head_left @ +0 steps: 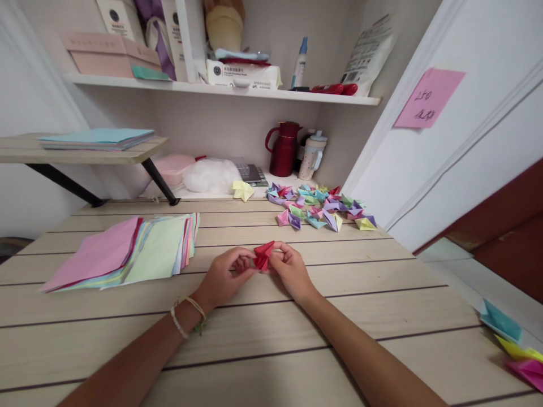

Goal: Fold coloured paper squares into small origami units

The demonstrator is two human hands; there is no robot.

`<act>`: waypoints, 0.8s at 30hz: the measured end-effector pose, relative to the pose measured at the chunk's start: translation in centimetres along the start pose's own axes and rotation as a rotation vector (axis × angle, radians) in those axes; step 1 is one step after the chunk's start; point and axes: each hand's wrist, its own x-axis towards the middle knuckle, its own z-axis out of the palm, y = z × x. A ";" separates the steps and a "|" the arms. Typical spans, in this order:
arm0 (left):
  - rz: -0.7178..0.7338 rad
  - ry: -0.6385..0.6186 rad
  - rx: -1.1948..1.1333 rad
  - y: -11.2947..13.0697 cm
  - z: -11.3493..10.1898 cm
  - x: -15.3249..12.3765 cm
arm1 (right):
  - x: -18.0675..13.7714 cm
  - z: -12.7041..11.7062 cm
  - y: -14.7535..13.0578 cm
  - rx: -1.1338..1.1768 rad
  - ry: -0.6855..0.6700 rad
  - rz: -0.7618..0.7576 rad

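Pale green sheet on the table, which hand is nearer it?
Left: the left hand is right of the pale green sheet; the right hand farther right, past the red folded paper.

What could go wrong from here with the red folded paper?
The red folded paper is pinched between the left hand and right hand, so uneven pulling could crease or tear it.
The folded pieces lie crowded beyond the right hand; a forward reach might scatter them.
The fanned paper sheets look loose, so a leftward brush might shift them.
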 end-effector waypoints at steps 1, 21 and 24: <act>-0.010 0.013 -0.022 0.1 0.0 0.0 | 0.0 0.0 0.1 -0.018 -0.008 0.001; -0.095 -0.051 -0.229 0.0 0.3 0.0 | -0.2 0.2 0.8 -0.244 0.098 -0.157; -0.098 0.040 -0.165 -0.1 0.3 0.1 | -0.3 0.3 0.8 -0.230 0.085 -0.135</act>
